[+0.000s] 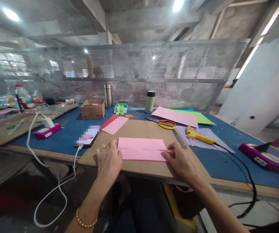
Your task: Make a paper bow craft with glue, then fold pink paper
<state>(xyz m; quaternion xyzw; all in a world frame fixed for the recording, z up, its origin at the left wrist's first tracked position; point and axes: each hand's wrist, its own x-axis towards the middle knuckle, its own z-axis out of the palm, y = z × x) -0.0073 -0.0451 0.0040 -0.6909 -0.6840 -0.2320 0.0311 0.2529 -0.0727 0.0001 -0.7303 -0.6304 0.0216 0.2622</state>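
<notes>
A folded sheet of pink paper (141,154) lies on the brown cardboard (151,129) in front of me, its two long flaps meeting along a line across the middle. At its left end my left hand (109,158) is closed, with curled fingers gripping the edge. My right hand (179,158) pinches the right end between thumb and fingers. A metal ruler-like strip (179,138) lies just beyond that hand, partly under the scissors (166,124), which have red and yellow handles.
A phone (88,136) with a white cable lies left. Pink and red paper (115,125), a carton (92,109) and a green tumbler (150,102) stand or lie farther back. On the right are a yellow glue gun (199,136), coloured sheets (175,116) and a purple power strip (265,158).
</notes>
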